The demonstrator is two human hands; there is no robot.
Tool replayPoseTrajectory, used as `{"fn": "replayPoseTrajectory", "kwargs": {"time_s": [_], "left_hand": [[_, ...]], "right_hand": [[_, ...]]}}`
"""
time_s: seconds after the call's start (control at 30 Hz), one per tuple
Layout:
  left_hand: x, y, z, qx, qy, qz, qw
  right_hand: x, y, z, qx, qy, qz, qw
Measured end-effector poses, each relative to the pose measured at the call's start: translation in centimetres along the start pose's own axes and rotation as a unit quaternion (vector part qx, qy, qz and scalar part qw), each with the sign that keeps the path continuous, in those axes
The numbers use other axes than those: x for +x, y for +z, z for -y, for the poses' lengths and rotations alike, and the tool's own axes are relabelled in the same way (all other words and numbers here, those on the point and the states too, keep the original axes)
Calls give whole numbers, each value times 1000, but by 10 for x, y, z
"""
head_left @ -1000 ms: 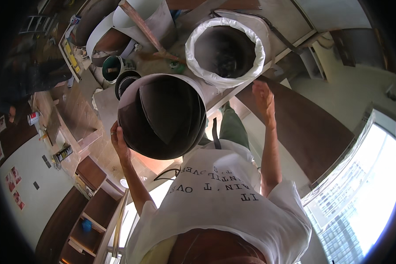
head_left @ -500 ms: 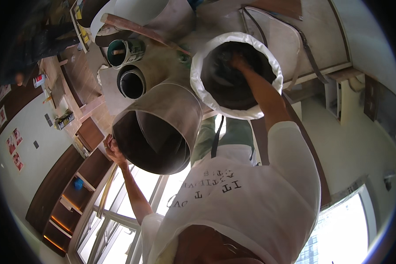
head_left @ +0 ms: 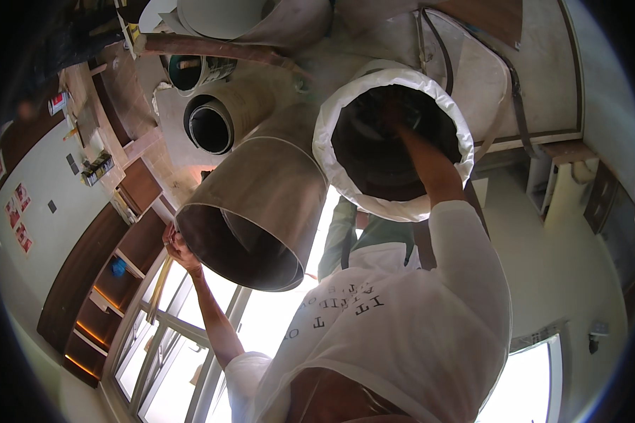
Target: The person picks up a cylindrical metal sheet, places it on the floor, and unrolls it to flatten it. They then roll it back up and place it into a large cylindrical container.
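Two hands are at work on two round vessels in the middle of the frame. The left hand [head_left: 178, 248] is closed on the rim of a large metal drum [head_left: 261, 204], at the left centre of the frame; the drum is tilted, with its open mouth turned to the lower left. Just beside it, at the upper centre, is a bin [head_left: 395, 137] with a white plastic liner [head_left: 331, 162] folded over its rim. The right hand [head_left: 395, 116] reaches inside this bin; the dark interior hides the fingers, so I cannot tell if it is open or closed. The drum touches the liner along one side. At the upper left stand a smaller dark pipe [head_left: 215, 123] and a green can [head_left: 190, 70]. Wooden shelves [head_left: 113, 282] fill the left edge, and bright windows [head_left: 183, 352] the lower left.
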State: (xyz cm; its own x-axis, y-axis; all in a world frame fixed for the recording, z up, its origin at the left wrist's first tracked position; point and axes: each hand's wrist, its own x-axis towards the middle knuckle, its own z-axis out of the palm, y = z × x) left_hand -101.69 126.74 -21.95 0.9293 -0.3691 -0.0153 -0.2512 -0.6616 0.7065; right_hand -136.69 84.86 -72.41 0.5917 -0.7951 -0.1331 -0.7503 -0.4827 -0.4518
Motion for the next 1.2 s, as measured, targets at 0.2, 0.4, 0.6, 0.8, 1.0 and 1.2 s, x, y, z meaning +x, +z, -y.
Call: {"fn": "replayPoseTrajectory", "kwargs": {"time_s": [0.2, 0.4, 0.6, 0.8, 1.0, 1.2], "left_hand": [[-7, -10, 17, 6, -12, -16, 1000], [7, -9, 19, 1, 28, 15, 1000], [-5, -7, 14, -11, 25, 0, 1000], [-14, -15, 28, -5, 50, 3, 999], [5, -14, -13, -46, 60, -8, 997], [16, -23, 34, -42, 60, 16, 997]], "right_hand": [[19, -90, 20, 360, 194, 264, 873], [20, -153, 48, 229, 231, 529, 784], [-10, -386, 102, 460, 194, 444, 744], [-72, -490, -33, 730, 202, 135, 639], [-80, -356, -190, 711, 367, -31, 599], [-114, -145, -282, 512, 484, 40, 708]]}}
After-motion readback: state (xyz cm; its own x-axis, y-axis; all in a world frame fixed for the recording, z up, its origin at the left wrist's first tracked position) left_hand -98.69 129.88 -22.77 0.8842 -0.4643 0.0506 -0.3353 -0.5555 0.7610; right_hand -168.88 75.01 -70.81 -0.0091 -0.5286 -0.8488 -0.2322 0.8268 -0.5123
